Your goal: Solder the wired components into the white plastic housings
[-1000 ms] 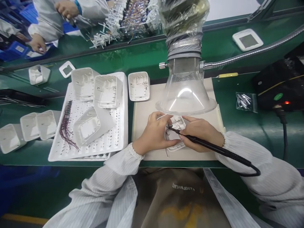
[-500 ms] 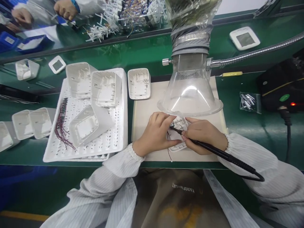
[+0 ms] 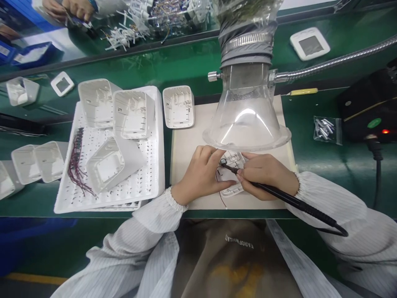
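Observation:
My right hand (image 3: 263, 176) is closed round a black soldering iron (image 3: 279, 194), its cord trailing off past my sleeve. The iron's tip touches or is very close to a small round dark part (image 3: 223, 161) at the upper left of a white plastic housing (image 3: 234, 189). My left hand (image 3: 200, 176) grips the left side of this housing, thumb across its front and fingers curled at the back. A thin dark wire (image 3: 222, 200) hangs from the housing onto the pale work mat (image 3: 198, 203). My fingers hide part of the housing.
A clear fume hood (image 3: 248, 124) hangs just above my hands. At the left, a white foam tray (image 3: 156, 182) holds several white housings and a wire bundle (image 3: 77, 165). A black box with a red light (image 3: 359, 107) stands right. A co-worker's hands (image 3: 74, 8) show at the back.
The view has shifted slightly. My hands, the iron and the housing keep nearly the same pose, with the round part a little more visible. The co-worker's hands have come closer together.

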### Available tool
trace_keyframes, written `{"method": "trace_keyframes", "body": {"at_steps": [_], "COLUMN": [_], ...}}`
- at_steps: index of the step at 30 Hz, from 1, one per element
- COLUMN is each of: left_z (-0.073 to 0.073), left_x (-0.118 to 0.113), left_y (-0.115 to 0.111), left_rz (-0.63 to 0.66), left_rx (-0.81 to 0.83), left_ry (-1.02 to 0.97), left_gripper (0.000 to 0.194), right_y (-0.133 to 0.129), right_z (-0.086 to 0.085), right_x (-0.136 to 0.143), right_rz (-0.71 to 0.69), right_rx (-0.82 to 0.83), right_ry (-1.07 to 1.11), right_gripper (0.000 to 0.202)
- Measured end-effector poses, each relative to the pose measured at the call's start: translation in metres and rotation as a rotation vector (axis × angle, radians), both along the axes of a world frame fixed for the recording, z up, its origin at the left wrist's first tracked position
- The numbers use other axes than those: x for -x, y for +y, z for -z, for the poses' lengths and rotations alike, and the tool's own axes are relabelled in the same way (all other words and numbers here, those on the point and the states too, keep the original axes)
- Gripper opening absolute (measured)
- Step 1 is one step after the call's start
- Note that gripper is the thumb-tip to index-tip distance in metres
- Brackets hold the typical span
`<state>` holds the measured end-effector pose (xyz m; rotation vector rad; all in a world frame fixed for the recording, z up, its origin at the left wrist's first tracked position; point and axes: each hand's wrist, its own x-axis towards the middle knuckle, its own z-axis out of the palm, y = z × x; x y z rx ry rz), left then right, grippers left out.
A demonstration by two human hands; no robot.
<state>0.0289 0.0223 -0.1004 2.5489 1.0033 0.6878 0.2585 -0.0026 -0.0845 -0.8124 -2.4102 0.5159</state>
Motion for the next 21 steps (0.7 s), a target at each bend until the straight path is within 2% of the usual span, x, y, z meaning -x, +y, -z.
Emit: {"method": "trace_keyframes", "body": {"at_steps": [15,19,21], "left_z": [-0.001,0.001,0.000], "left_x": [-0.001,0.000,0.004], "left_y": [0.000,0.001,0.002], "left_rz": [-0.026,-0.011,-0.002], "left_rx": [0.046,0.019,0.046], "left_ry": [0.023,-0.006,-0.003], "left_gripper": [0.083,0.090,0.101], "right_y": [0.004,0.007,0.009], "right_z": [-0.007,-0.006,-0.004], "right_x": [0.001,-0.003,-0.010], "right_rz": [-0.022,0.006,0.080], "right_rx": [-0.039,-0.037,-0.108], "right_ry": [0.058,0.218,0.332], "right_gripper": [0.030,0.024,0.015]}}
